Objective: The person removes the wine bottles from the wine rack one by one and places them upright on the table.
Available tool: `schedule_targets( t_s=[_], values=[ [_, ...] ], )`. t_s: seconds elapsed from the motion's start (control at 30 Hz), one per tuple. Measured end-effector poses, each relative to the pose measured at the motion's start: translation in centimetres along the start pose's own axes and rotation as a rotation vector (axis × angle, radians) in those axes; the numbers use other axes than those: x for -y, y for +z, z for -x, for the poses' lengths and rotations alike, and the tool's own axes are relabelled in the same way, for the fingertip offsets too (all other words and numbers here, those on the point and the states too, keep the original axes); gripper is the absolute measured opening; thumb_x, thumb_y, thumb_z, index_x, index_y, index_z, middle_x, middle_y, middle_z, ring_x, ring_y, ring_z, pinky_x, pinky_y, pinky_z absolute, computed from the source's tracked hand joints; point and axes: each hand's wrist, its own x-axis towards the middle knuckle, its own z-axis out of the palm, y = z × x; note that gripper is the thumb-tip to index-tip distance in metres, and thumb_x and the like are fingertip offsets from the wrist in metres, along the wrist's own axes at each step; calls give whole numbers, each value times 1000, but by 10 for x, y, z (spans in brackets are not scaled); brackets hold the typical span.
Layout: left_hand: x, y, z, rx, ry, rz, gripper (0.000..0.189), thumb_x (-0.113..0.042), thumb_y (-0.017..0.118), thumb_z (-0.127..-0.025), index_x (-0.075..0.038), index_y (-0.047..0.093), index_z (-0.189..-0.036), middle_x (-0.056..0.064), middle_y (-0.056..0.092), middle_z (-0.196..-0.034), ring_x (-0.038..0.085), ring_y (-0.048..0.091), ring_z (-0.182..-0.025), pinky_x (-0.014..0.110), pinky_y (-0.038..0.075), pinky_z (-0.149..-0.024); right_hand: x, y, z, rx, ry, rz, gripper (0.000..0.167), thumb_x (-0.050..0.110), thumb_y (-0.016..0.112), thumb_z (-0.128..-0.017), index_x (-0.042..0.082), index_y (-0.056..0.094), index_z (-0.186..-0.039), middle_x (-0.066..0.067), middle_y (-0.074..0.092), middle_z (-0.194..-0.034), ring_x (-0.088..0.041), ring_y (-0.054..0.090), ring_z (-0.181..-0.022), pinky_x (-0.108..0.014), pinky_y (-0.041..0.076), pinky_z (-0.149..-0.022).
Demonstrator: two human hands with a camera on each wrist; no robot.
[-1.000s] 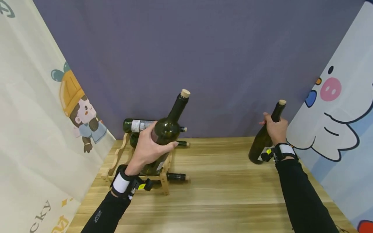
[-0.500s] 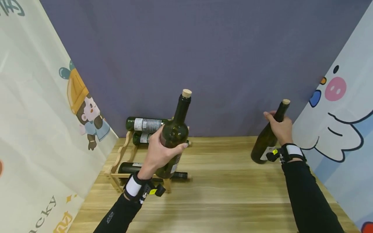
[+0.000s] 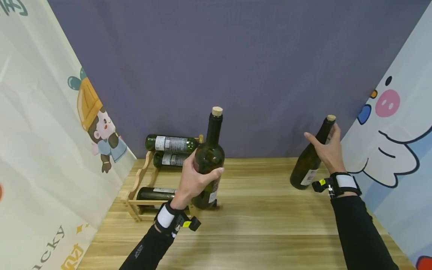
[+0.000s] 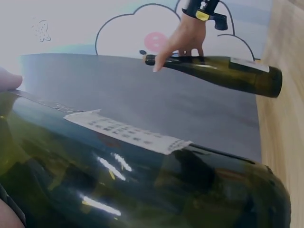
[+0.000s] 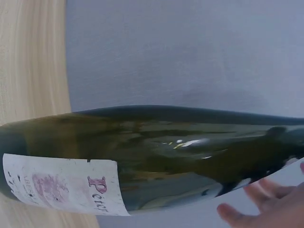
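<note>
In the head view, my left hand (image 3: 194,182) grips the body of a dark green corked wine bottle (image 3: 210,159), almost upright beside the rack. Its glass side and white label fill the lower part of the left wrist view. A second, slimmer wine bottle (image 3: 306,165) stands on the table at the right. My right hand (image 3: 331,152) is at its neck with the thumb spread away and the fingers extended behind it. In the right wrist view, loose fingers (image 5: 266,199) show apart from the bottle's lower side.
At the left, a wooden wine rack (image 3: 152,202) holds a top bottle (image 3: 172,143), a middle bottle (image 3: 171,159) and a lower bottle (image 3: 156,193), all lying down. A grey-purple cloth backdrop (image 3: 263,75) rises behind the wooden table (image 3: 263,210), with printed curtains on both sides.
My left hand has carried its wine bottle rightward, away from over the rack, and tilted it closer to upright. My right hand has loosened from the other bottle's neck, which stays in place.
</note>
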Motion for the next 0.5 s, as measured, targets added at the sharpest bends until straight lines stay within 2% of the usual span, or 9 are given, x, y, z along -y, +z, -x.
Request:
schedule_targets(
  t_s=[0.27, 0.5],
  values=[
    [8, 6, 5, -41, 18, 33, 41, -19, 82, -78, -11, 67, -116, 13, 72, -100, 15, 69, -80, 37, 59, -71, 16, -1, 22, -74, -100, -2, 111, 43, 76, -88, 46, -9, -160, 8, -9, -173, -32, 1, -161, -71, 9, -122],
    [20, 14, 13, -28, 68, 90, 41, -18, 80, -80, -10, 66, -118, 17, 72, -100, 13, 70, -82, 37, 61, -72, 30, 2, 41, -91, -208, 25, 117, 36, 81, -85, 44, -7, -161, 15, -7, -172, -29, 0, -161, -69, 5, -124]
  ],
)
